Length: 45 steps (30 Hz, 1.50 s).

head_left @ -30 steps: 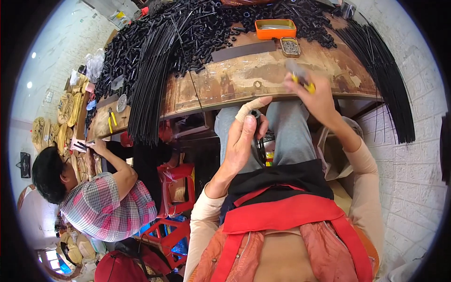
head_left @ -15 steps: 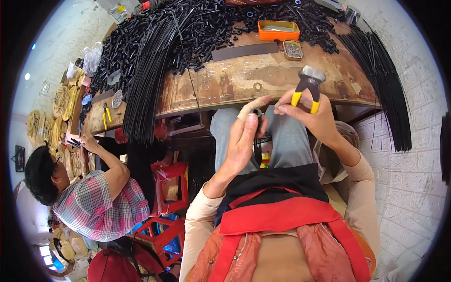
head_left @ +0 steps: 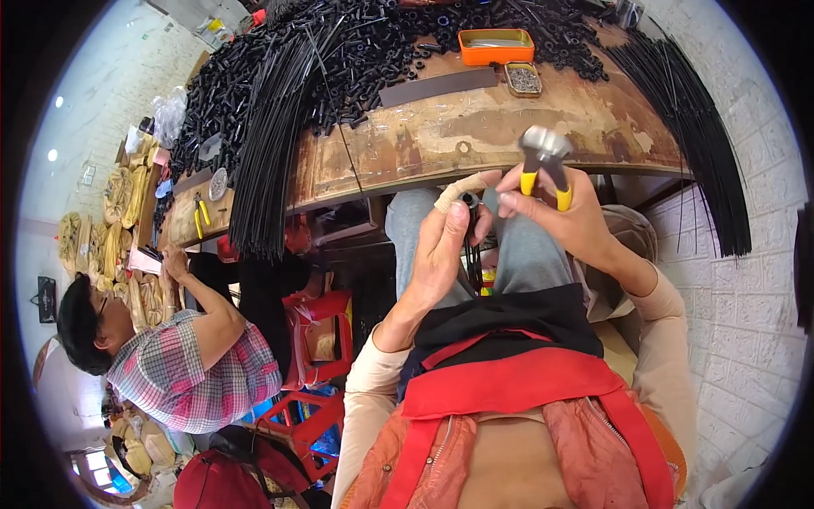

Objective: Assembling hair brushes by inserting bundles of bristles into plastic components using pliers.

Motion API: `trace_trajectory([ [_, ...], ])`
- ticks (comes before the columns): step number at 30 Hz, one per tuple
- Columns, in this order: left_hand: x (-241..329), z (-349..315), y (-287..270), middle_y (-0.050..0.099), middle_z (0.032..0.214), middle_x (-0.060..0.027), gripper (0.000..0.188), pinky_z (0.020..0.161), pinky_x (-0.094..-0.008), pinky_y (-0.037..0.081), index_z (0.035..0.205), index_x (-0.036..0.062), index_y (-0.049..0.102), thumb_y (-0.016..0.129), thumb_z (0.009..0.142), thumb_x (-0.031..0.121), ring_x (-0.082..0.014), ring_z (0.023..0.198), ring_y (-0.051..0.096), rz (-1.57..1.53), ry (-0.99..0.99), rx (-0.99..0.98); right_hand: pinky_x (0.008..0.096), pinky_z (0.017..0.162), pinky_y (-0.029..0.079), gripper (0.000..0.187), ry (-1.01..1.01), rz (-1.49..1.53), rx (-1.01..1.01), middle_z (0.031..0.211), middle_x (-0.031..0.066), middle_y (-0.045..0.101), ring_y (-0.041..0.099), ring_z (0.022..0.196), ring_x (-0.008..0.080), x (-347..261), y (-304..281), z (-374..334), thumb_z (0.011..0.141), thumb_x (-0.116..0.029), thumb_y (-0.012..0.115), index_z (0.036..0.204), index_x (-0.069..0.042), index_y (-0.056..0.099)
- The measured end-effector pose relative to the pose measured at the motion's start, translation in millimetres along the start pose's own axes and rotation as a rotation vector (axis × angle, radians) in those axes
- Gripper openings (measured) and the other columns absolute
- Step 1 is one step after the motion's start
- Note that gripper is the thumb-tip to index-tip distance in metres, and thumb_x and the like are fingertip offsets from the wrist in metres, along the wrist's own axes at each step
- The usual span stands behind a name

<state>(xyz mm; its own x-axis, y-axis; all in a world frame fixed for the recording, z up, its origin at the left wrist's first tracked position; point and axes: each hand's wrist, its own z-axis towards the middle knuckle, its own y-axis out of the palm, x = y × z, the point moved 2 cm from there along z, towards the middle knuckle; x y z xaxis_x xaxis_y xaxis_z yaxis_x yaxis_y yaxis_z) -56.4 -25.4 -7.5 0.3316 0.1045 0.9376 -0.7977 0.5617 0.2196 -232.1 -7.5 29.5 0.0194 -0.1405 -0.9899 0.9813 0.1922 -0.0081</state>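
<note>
My left hand is closed around a small black tubular piece, whose round end shows between thumb and fingers. Thin black strands hang below that hand; whether they join the tube I cannot tell. Tan tape wraps its index finger, which points right. Close beside it, my right hand holds end-cutting pincers with yellow grips, metal head up, against the palm. Thumb and index fingertip of this hand come together near the left fingers; anything tiny between them is too small to make out.
A wooden bench lies ahead, heaped with black tubular parts. Bundles of black rods overhang its edge at left and right. An orange tin and a small tray of metal bits stand behind. A co-worker sits at left.
My right hand has moved slightly left, nearer my left hand, and the pincers' head has tipped left. More of the strands below my left hand shows. The whole view has shifted a little.
</note>
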Motion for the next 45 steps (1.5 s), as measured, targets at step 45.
trace_trajectory([
  [45,3.1,6.0,-20.4,0.044,0.070,0.0016,0.054,0.055,-0.0225,0.031,0.133,0.0011,0.046,0.031,0.104,0.044,-0.0070,0.062,0.038,-0.155,0.044,0.075,0.0242,0.047,0.038,0.018,0.337,-0.329,-0.199,0.064,0.0022,0.056,0.050,0.049,0.0077,-18.8,-7.9,-16.5,0.097,-0.017,0.055,0.101,0.000,0.053],
])
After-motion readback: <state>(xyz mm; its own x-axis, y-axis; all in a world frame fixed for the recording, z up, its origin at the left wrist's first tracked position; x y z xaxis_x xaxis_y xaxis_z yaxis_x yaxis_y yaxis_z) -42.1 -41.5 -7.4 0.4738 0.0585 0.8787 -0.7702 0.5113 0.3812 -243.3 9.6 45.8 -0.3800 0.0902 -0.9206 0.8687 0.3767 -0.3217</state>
